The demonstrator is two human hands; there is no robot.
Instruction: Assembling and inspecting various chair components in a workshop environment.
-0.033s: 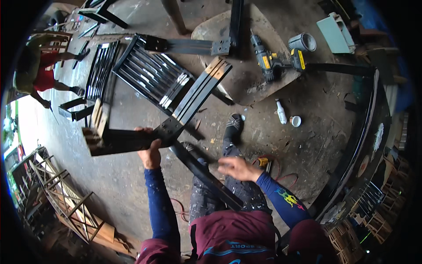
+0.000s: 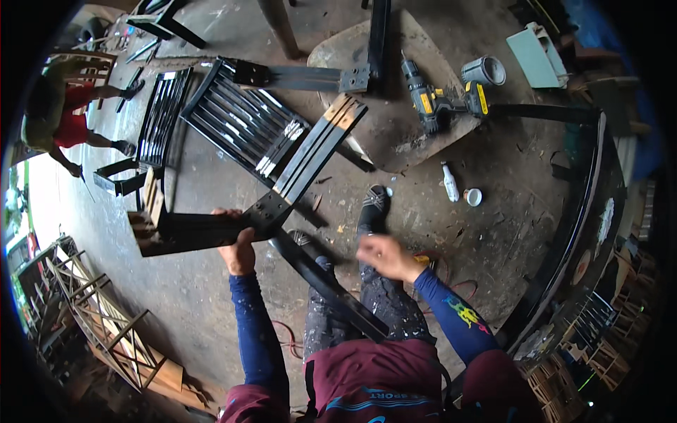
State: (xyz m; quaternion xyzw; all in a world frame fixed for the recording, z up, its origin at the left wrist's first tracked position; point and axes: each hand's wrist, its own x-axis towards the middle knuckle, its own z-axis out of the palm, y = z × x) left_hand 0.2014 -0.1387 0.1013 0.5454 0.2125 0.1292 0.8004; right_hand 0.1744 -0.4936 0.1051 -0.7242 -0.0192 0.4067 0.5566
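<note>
- Left hand (image 2: 238, 255): gripping blk wood frame (image 2: 268, 210) just left of its joint, thumb on near side.
- Frame: 1 beam runs left past that hand, 1 far & right, 1 near & right over person's legs (image 2: 398, 303).
- Right hand (image 2: 386, 257): right of frame, apart from it; fingers part-curled, blurred, can't tell if holding anything.
- Blk slatted panel (image 2: 243, 116) far of frame; drill (image 2: 427, 102) far right on board (image 2: 381, 144).

Left fingers (image 2: 227, 211) grip, left forearm (image 2: 251, 317) outstretched; right fingers (image 2: 371, 247) bend loosely, right forearm (image 2: 451, 310) slanting inward.
</note>
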